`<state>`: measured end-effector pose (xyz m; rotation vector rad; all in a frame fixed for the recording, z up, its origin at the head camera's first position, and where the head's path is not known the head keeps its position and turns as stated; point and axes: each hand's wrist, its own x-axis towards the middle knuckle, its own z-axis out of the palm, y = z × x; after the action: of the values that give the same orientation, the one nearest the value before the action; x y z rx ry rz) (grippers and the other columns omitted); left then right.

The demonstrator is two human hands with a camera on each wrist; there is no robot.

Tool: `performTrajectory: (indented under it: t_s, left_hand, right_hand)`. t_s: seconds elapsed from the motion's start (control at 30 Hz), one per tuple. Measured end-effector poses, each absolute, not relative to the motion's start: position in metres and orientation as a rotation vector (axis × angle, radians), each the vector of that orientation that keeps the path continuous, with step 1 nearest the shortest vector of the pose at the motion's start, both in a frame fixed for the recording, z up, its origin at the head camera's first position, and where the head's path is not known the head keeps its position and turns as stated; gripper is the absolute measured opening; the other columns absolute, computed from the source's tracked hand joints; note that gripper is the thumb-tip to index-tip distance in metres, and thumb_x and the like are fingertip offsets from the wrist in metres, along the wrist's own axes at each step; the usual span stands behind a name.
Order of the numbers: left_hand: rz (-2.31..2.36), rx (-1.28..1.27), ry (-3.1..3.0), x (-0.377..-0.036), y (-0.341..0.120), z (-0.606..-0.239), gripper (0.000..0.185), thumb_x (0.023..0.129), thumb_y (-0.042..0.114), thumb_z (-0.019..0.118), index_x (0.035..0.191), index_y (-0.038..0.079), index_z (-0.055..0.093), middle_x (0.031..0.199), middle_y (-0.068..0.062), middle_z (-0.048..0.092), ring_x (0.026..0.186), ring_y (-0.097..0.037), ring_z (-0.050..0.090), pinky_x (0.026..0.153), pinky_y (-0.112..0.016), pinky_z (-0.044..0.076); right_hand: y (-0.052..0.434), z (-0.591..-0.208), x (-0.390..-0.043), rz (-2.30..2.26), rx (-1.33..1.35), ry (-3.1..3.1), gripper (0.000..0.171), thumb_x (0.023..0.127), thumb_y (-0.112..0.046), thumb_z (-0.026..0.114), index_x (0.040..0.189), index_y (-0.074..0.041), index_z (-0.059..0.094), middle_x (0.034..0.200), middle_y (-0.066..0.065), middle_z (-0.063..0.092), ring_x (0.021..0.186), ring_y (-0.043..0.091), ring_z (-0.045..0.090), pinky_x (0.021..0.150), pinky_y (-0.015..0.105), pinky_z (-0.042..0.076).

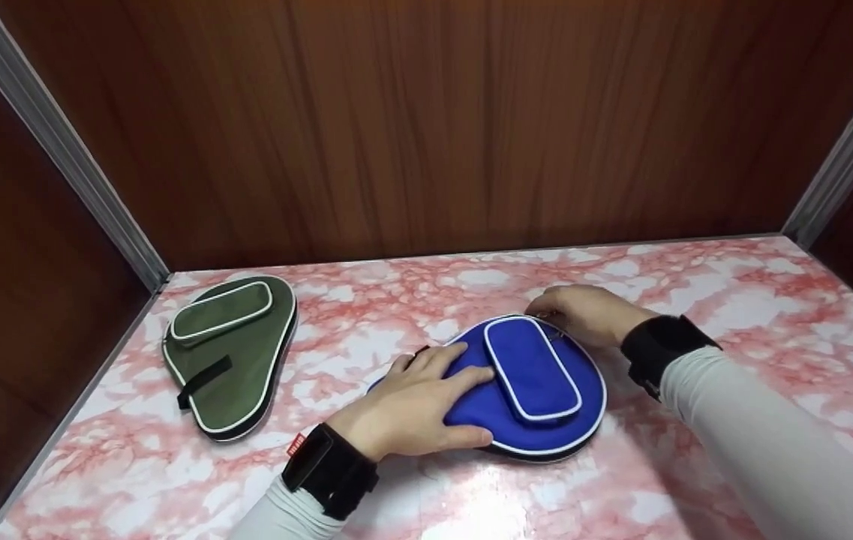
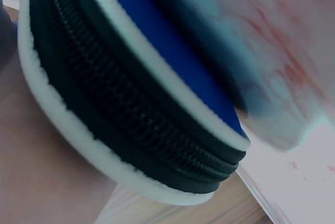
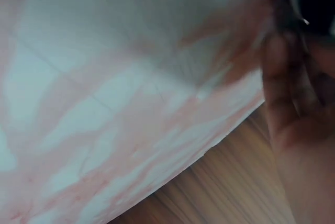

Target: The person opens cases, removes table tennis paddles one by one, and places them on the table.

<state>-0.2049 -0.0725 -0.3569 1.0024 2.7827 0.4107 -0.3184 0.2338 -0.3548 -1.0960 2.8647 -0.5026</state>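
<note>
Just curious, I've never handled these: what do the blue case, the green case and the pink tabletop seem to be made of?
Blue case: woven fabric, probably nylon, matte, with white piping and a black toothed zip around the edge.
Green case: the same sort of matte fabric, with white piping and a black strap.
Tabletop: glossy pink-and-white marble pattern; the glare suggests polished stone or laminate, can't tell which.

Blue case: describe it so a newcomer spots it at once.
On the pink marbled table, look near the front middle, under both hands. The blue case is paddle-shaped with white piping and a raised pocket; its neighbour, the green case, lies apart at the left.
</note>
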Motion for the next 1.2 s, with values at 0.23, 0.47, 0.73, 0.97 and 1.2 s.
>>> performTrajectory:
  t_s: [0.23, 0.47, 0.73, 0.97, 1.2]
  left_hand:
    - [0.398, 1.026, 2.792, -0.205, -0.070, -0.357, 0.077, 0.100, 0.069, 0.068, 0.167, 0.037, 0.048, 0.179, -0.013, 0.029, 0.162, -0.041, 0.031, 0.125, -0.067, 0.026]
    - [0.387, 1.029, 2.795, -0.205, -0.074, -0.358, 0.082, 0.096, 0.068, 0.074, 0.167, 0.035, 0.049, 0.178, -0.013, 0.031, 0.162, -0.040, 0.030, 0.125, -0.069, 0.026]
    - [0.388, 0.985, 2.788, -0.205, -0.072, -0.358, 0.085, 0.092, 0.069, 0.078, 0.166, 0.038, 0.049, 0.179, -0.012, 0.030, 0.163, -0.036, 0.029, 0.125, -0.068, 0.025]
    - [0.387, 0.964, 2.783, -0.206, -0.071, -0.357, 0.085, 0.092, 0.069, 0.078, 0.166, 0.039, 0.048, 0.180, -0.010, 0.028, 0.164, -0.035, 0.028, 0.126, -0.066, 0.024]
    - [0.394, 0.963, 2.786, -0.206, -0.072, -0.358, 0.085, 0.092, 0.069, 0.078, 0.166, 0.038, 0.049, 0.179, -0.010, 0.029, 0.164, -0.036, 0.028, 0.126, -0.068, 0.024]
  right_hand:
    - [0.232, -0.359, -0.313, -0.214, -1.097, 3.079, 0.017, 0.103, -0.004, 0.070, 0.099, -0.017, 0.080, 0.090, -0.002, 0.069, 0.087, 0.023, 0.070, 0.080, 0.048, 0.058]
    - [0.236, -0.366, -0.312, -0.103, -1.165, 3.129, 0.031, 0.100, -0.006, 0.070, 0.077, -0.023, 0.057, 0.070, -0.010, 0.051, 0.069, 0.017, 0.058, 0.069, 0.042, 0.051]
    - [0.242, -0.366, -0.306, -0.075, -1.155, 3.142, 0.031, 0.100, -0.008, 0.069, 0.077, -0.025, 0.056, 0.067, -0.013, 0.053, 0.068, 0.017, 0.062, 0.068, 0.044, 0.053]
    - [0.255, -0.369, -0.294, -0.060, -1.226, 3.182, 0.032, 0.097, -0.006, 0.072, 0.077, -0.025, 0.056, 0.068, -0.012, 0.055, 0.068, 0.020, 0.065, 0.064, 0.047, 0.053]
    - [0.266, -0.375, -0.278, -0.061, -1.183, 3.214, 0.035, 0.088, 0.001, 0.074, 0.075, -0.026, 0.056, 0.069, -0.011, 0.057, 0.071, 0.022, 0.068, 0.065, 0.048, 0.053]
